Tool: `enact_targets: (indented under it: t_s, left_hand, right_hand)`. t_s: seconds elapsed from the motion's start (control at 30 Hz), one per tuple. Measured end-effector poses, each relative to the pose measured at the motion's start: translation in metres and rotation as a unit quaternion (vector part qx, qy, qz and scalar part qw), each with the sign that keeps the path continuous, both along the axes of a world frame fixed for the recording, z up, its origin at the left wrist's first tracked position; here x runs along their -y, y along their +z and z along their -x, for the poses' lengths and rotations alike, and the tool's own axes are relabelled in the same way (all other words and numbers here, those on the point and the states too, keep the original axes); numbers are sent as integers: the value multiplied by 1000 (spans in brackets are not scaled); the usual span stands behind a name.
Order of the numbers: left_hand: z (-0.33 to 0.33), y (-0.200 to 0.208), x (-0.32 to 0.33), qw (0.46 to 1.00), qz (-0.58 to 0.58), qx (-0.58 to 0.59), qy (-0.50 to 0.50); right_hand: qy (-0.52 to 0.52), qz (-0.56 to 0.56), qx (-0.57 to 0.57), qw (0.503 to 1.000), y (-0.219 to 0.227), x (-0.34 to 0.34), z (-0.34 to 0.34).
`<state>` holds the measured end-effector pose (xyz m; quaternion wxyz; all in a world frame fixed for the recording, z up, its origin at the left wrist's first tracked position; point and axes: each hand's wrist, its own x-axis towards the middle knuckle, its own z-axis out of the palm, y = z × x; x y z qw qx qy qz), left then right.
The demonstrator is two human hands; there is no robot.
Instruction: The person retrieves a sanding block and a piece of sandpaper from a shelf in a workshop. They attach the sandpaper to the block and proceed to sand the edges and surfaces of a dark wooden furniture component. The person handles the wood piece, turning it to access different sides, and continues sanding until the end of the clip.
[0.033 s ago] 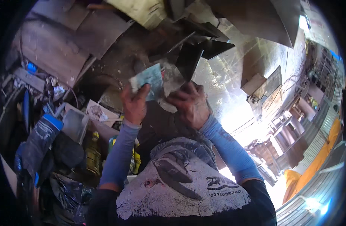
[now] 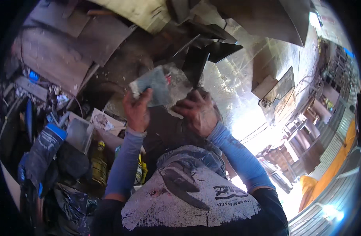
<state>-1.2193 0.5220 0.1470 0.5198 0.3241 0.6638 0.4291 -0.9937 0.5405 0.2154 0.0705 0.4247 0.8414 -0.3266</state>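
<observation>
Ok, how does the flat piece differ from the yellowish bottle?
The piece is broad and flat; the bottle is narrow and rounded.
The piece is grey-blue; the bottle is yellowish with a brighter yellow cap.
The piece is gripped in the left hand; the bottle is not held.
Both are left of the right hand.

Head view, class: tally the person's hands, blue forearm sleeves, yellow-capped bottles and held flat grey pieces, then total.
Left hand and right hand: 2
Blue forearm sleeves: 2
Yellow-capped bottle: 1
Held flat grey piece: 1
Total: 6
</observation>
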Motion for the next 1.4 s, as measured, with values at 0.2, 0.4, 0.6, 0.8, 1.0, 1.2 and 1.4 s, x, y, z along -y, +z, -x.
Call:
enact_targets:
  t_s: [0.2, 0.4, 0.6, 0.8, 1.0, 1.2, 1.4]
  left_hand:
    - [-56, -37, -54, 997, -66, -37, 12]
    - [-232, -87, -8, 952, 195, 219, -91]
    - [-372, -83, -41, 882, 306, 329, -145]
    - [-378, -201, -223, 653, -150, -534, -516]
    - [-365, -319, -304, 482, 96, -519, -699]
    - [-325, -377, -301, 444, -16, -581, -682]
    - [-326, -298, -329, 438, -21, -566, -699]
  right_hand:
    - [-477, 164, -305, 808, -46, 33, -127]
    - [-505, 385, -353, 687, -89, 24, -233]
    - [-648, 297, -324, 622, -108, 40, -322]
    - [-794, 126, -169, 570, -146, 147, -427]
    - [-847, 131, 21, 514, -129, 299, -498]
    - [-855, 146, 56, 495, -117, 438, -470]
    - [-857, 193, 53, 476, -127, 475, -437]
